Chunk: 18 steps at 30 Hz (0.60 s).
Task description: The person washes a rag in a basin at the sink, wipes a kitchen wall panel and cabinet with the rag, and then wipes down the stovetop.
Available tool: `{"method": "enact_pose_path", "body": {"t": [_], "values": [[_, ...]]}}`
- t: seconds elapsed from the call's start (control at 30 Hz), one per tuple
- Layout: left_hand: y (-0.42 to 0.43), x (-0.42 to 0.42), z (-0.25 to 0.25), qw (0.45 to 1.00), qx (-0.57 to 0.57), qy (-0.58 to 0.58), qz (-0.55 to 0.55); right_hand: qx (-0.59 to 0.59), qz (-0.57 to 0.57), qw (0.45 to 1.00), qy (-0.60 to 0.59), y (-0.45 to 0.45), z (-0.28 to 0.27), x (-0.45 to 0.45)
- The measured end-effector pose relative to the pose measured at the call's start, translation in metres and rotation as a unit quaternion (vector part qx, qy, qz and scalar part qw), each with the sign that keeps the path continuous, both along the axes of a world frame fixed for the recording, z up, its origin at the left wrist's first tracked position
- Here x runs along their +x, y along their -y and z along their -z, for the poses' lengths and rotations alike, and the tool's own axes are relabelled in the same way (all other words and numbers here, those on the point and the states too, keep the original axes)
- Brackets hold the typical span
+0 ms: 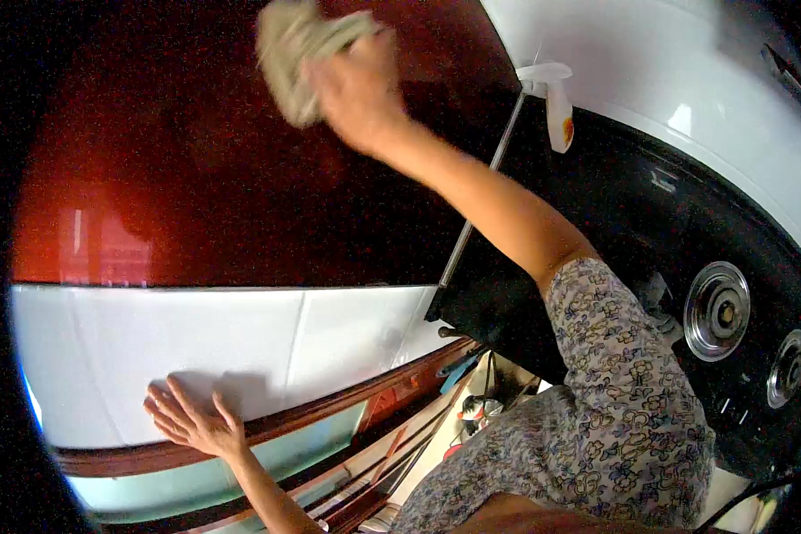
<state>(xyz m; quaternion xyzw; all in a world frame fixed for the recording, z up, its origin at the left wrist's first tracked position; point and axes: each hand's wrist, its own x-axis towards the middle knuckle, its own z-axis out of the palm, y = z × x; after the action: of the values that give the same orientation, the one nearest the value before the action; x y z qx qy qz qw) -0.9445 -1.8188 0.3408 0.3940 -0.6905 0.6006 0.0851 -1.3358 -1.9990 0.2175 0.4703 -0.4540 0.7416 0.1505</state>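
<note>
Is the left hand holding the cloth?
No, the right hand grips the cloth, while the left hand is spread over white tiles.

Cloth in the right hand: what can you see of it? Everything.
The cloth is pale beige, apparently soft fabric, bunched into loose folds, its edges blurred. The right hand grips it near the top of the view. Behind it is the glossy dark red surface; whether they touch, I can't tell. Weave and any stains are too blurred to read.

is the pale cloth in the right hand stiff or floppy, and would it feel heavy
The cloth is probably floppy, as it looks bunched in the right hand. It is likely light for its size, since one hand grips it; blur hides whether it is damp.
</note>
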Motion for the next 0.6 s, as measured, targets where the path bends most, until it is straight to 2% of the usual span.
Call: {"method": "enact_pose_path", "body": {"t": [0.03,0.07,0.13,0.17,0.2,0.27,0.3,0.37,0.43,0.47,0.5,0.53,0.57,0.6], "values": [[0.0,0.001,0.0,1.0,0.006,0.005,0.003,0.007,0.001,0.998,0.068,0.022,0.006,-0.022],[0.002,0.001,0.0,1.0,0.006,0.007,0.009,-0.065,0.036,0.983,0.169,0.037,0.018,-0.044],[0.002,0.0,0.0,1.0,0.005,0.012,0.01,0.042,-0.018,0.945,0.324,0.048,0.074,-0.08],[0.002,-0.001,0.0,1.0,0.005,0.014,0.005,0.121,0.057,0.916,0.379,0.055,0.107,-0.089],[0.001,-0.002,0.0,1.0,0.006,0.016,0.001,0.186,0.076,0.908,0.368,0.058,0.158,-0.088],[0.0,-0.001,0.0,1.0,-0.001,0.027,-0.002,0.272,0.071,0.878,0.387,0.051,0.211,-0.062],[0.002,0.0,0.0,1.0,-0.005,0.03,0.0,0.292,0.05,0.86,0.416,0.025,0.218,-0.034],[0.004,0.001,0.0,1.0,-0.005,0.031,0.0,0.216,-0.059,0.876,0.428,-0.007,0.223,0.034],[0.002,0.001,0.001,1.0,-0.007,0.029,-0.001,0.111,-0.188,0.935,0.279,-0.04,0.183,0.083],[0.002,0.001,0.001,1.0,-0.006,0.028,0.0,-0.001,-0.135,0.988,0.073,-0.052,0.13,0.073],[0.003,0.001,0.0,1.0,-0.005,0.027,0.0,-0.007,-0.148,0.989,-0.027,-0.054,0.097,0.077],[0.003,0.002,0.0,1.0,-0.008,0.027,-0.004,-0.059,-0.157,0.984,-0.055,-0.041,0.068,0.077],[0.003,0.001,0.001,1.0,-0.01,0.027,-0.004,-0.075,-0.073,0.99,-0.096,-0.028,0.032,0.07],[0.002,-0.002,0.001,1.0,-0.011,0.028,-0.006,-0.1,-0.052,0.99,-0.082,-0.008,0.003,0.055]]}}
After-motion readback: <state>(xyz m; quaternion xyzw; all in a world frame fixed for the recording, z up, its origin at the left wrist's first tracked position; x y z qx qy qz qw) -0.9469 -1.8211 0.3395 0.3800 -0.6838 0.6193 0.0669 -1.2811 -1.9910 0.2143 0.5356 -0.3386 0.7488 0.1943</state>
